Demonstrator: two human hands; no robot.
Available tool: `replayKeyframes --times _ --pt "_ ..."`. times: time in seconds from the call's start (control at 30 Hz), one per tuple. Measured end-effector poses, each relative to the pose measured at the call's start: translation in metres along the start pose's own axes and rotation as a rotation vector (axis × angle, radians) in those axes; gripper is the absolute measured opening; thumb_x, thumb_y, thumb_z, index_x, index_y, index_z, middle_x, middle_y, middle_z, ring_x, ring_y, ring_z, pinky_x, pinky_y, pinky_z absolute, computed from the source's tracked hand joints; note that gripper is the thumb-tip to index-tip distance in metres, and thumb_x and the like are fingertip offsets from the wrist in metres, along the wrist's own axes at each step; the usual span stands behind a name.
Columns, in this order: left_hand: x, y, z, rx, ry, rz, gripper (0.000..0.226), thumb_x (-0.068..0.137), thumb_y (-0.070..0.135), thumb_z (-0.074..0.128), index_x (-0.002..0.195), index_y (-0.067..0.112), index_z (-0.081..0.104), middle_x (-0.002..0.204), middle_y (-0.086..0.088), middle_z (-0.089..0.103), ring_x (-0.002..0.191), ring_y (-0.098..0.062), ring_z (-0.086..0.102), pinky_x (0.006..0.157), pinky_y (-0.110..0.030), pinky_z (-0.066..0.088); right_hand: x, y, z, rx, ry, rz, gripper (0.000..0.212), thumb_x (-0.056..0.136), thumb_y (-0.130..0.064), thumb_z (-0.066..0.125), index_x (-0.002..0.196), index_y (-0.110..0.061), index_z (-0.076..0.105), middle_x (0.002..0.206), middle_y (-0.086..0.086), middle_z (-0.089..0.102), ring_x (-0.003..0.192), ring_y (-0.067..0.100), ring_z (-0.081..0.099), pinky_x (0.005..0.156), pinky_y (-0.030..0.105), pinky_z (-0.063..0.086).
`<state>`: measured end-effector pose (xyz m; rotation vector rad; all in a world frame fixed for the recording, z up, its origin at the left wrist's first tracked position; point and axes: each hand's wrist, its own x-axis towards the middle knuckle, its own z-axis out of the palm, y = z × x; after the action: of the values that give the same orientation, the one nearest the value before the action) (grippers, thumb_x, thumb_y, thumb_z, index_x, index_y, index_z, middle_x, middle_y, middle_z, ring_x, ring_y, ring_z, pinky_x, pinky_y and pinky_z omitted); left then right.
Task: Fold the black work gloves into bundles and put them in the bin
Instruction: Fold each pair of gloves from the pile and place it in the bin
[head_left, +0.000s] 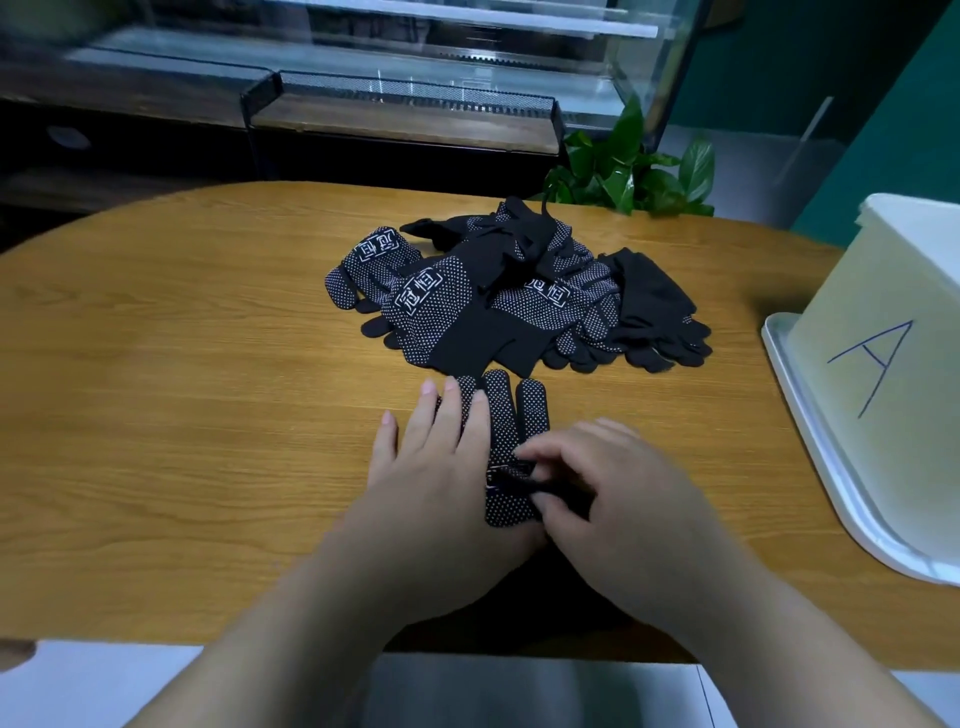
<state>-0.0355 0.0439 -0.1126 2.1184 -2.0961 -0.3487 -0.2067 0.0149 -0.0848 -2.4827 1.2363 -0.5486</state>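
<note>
Left hand (431, 467) is pressing flat, fingers straight, on a glove (506, 415) on the surface (182, 389); right hand (613, 483) is pinching its folded part. Glove pile (493, 301) is sitting behind, bin (857, 312) at right.

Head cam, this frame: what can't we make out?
All head view.
- glove cuff, and whether it's one or a pair: covered by left hand and right hand, the latter motion-blurred.
- bin inside: cut by the right edge, wall blocks it.
- pile count: gloves overlap.
</note>
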Motion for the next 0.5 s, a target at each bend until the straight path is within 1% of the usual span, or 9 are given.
replayKeyframes --times 0.07,0.13,0.17,0.23,0.3,0.37,0.43,0.5 --pt "-0.001 -0.01 -0.012 -0.008 -0.078 0.039 0.118 0.062 0.09 0.024 0.154 0.03 -0.019 0.161 0.006 -0.028 0.145 -0.012 -0.034 0.122 -0.044 -0.011 -0.001 0.001 0.002 -0.038 -0.028 -0.046 0.035 0.08 -0.019 0.066 0.109 -0.039 0.063 0.09 -0.026 0.058 0.091 -0.005 0.044 0.077 0.008 0.034" --pt "-0.003 -0.019 -0.021 -0.036 -0.136 0.067 0.111 0.072 0.085 0.041 0.155 0.035 -0.015 0.161 0.01 -0.028 0.143 -0.009 -0.035 0.122 -0.042 -0.012 -0.002 0.001 0.003 -0.058 -0.038 -0.077 0.036 0.081 -0.019 0.066 0.111 -0.038 0.064 0.091 -0.026 0.06 0.091 -0.004 0.045 0.077 0.008 0.035" --pt "-0.004 -0.023 -0.026 -0.059 -0.15 0.079 0.108 0.075 0.083 0.044 0.155 0.038 -0.012 0.161 0.012 -0.026 0.144 -0.007 -0.033 0.123 -0.041 -0.011 -0.002 0.002 0.003 -0.055 -0.039 -0.086 0.036 0.081 -0.019 0.066 0.112 -0.038 0.064 0.091 -0.026 0.06 0.092 -0.004 0.046 0.077 0.009 0.036" --pt "-0.005 -0.029 -0.034 -0.121 -0.154 0.102 0.1 0.073 0.072 0.044 0.155 0.042 -0.003 0.163 0.015 -0.018 0.146 -0.003 -0.026 0.123 -0.037 -0.01 -0.004 0.002 0.001 -0.031 -0.033 -0.102 0.034 0.082 -0.023 0.064 0.113 -0.037 0.065 0.091 -0.026 0.062 0.091 -0.003 0.05 0.079 0.012 0.041" --pt "-0.003 -0.032 -0.04 -0.25 -0.124 0.102 0.087 0.072 0.052 0.042 0.154 0.045 0.015 0.164 0.018 0.001 0.149 0.0 -0.01 0.123 -0.029 -0.004 -0.005 0.004 -0.001 -0.009 -0.02 -0.116 0.033 0.084 -0.024 0.061 0.114 -0.037 0.065 0.092 -0.026 0.065 0.09 -0.002 0.056 0.081 0.02 0.048" --pt "-0.001 -0.034 -0.043 -0.375 -0.034 0.069 0.07 0.079 0.036 0.048 0.148 0.043 0.036 0.157 0.02 0.026 0.147 -0.001 0.013 0.12 -0.023 0.009 -0.003 0.004 -0.003 0.005 0.002 -0.106 0.036 0.087 -0.022 0.06 0.118 -0.04 0.062 0.097 -0.028 0.067 0.094 -0.003 0.059 0.085 0.023 0.05" --pt "0.003 -0.035 -0.043 -0.406 0.076 0.036 0.052 0.09 0.019 0.053 0.139 0.038 0.051 0.142 0.021 0.045 0.136 -0.004 0.033 0.114 -0.022 0.022 -0.001 0.006 -0.002 0.034 0.04 -0.068 0.044 0.09 -0.015 0.062 0.121 -0.045 0.056 0.105 -0.03 0.061 0.098 -0.005 0.056 0.083 0.02 0.049" --pt "0.007 -0.035 -0.042 -0.405 0.14 -0.005 0.043 0.094 0.014 0.053 0.129 0.038 0.058 0.127 0.024 0.051 0.127 -0.005 0.041 0.104 -0.022 0.028 0.003 0.008 0.0 0.038 0.063 -0.048 0.047 0.088 -0.013 0.068 0.119 -0.045 0.055 0.109 -0.03 0.05 0.1 -0.006 0.049 0.084 0.012 0.042"
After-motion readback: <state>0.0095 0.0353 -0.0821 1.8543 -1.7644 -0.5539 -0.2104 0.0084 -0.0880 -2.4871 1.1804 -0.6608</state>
